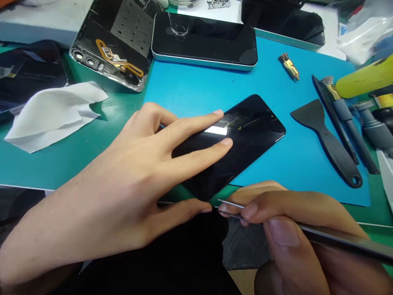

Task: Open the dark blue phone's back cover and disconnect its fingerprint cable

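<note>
A glossy black phone [245, 135] lies at a slant at the near edge of the blue mat. My left hand [147, 164] holds it: two fingers stretch across its face, the thumb is by its near corner, and the other fingers bend by its far edge, partly hidden. In my right hand [294, 229] are metal tweezers [337, 239], pinched between thumb and fingers. Their two thin tips stand slightly apart, close to my left thumb and just short of the phone's near corner. Whether the tips touch anything, I cannot tell.
Behind lie a pale-edged phone [205, 41] and an opened phone body [113, 45] with a gold flex cable. At the right are a small brush [289, 66], a black scraper [328, 143] and a yellow-green tool handle [365, 78]. White paper [55, 114] lies left on the green mat [27, 164].
</note>
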